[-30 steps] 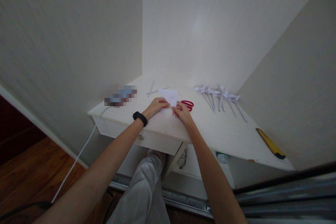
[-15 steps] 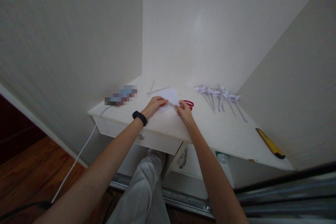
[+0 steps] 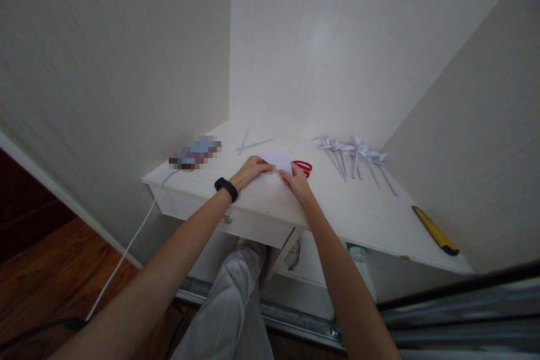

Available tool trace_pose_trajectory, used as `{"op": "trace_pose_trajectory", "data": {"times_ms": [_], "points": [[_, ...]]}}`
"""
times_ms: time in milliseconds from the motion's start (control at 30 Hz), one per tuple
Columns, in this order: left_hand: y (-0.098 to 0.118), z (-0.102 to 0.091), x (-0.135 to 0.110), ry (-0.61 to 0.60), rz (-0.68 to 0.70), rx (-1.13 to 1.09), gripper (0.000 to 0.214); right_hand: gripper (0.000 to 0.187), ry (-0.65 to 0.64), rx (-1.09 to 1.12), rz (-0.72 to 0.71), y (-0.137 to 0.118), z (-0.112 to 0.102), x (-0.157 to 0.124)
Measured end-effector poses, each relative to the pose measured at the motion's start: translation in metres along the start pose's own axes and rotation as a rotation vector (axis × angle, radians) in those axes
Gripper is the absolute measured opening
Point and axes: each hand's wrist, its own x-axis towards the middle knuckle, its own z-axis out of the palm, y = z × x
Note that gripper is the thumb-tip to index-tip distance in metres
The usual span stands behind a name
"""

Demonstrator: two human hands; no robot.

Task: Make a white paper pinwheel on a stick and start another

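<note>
A white sheet of paper (image 3: 277, 158) is held between my two hands over the white desk. My left hand (image 3: 253, 169), with a black band at the wrist, pinches its near left edge. My right hand (image 3: 296, 181) pinches the near right edge, fingertips close to those of the left. Red-handled scissors (image 3: 304, 167) lie just beyond my right hand, their blades hidden. Two thin paper sticks (image 3: 255, 145) rest on the desk behind the sheet, to the left.
Several folded paper pinwheels on sticks (image 3: 356, 152) lie at the back right of the desk (image 3: 337, 208). A yellow-and-black tool (image 3: 434, 230) is by the right wall. A blurred-out device (image 3: 194, 153) with a white cable (image 3: 145, 219) sits at the left.
The paper has dropped lower and flatter, its far edge nearer to me. My fingertips have come closer together along its near edge.
</note>
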Motion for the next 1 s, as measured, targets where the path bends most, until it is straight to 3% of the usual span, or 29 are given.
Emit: {"op": "trace_pose_trajectory", "data": {"times_ms": [467,667,833,1000], "points": [[-0.001,-0.005,0.004,0.149,0.034,-0.074,0.025,0.015,-0.024,0.087,0.000,0.005,0.002,0.003],[-0.002,-0.012,0.008,0.299,0.090,-0.238,0.023,0.020,-0.018,0.228,0.025,0.015,0.003,0.007],[-0.002,-0.009,0.007,0.253,0.067,-0.190,0.025,0.024,-0.015,0.224,0.029,0.010,0.003,0.004],[-0.002,-0.002,0.003,0.098,0.013,-0.003,0.025,0.019,-0.032,0.150,0.003,0.001,0.000,0.001]]}}
